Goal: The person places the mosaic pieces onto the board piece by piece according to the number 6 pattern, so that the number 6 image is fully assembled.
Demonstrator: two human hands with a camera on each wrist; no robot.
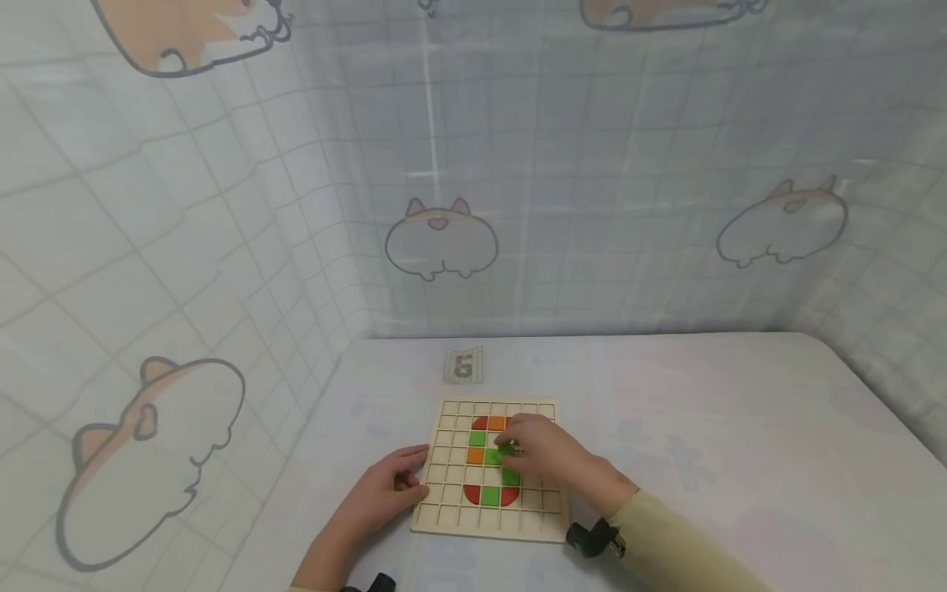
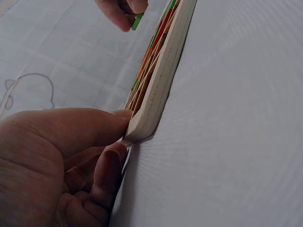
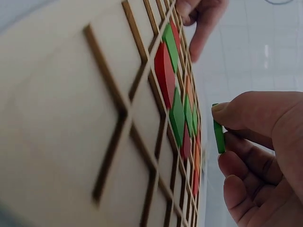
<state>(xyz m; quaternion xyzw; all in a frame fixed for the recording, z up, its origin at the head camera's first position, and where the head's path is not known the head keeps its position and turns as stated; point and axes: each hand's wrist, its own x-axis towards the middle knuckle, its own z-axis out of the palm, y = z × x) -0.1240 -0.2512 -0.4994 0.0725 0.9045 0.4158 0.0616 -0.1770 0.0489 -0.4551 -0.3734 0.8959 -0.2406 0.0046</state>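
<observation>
A wooden grid board (image 1: 444, 514) lies on the table, its cells partly filled with red, orange and green tiles. At its left edge, my left hand (image 1: 386, 485) grips the rim; in the left wrist view the thumb (image 2: 90, 127) lies on the board's corner with a finger beneath. My right hand (image 1: 551, 450) is over the coloured tiles. Between its thumb and fingers it pinches a green tile (image 3: 219, 135), held edge-on just off the board in the right wrist view. Rounded red tiles (image 1: 472, 494) flank a green tile (image 1: 490, 495) in the lowest filled row.
Behind the board lies a small pattern card (image 1: 464, 366) bearing a blocky figure. A pale cloth covers the table (image 1: 703, 460). Curtains (image 1: 562, 205) with a grid and cartoon animals enclose the back and sides.
</observation>
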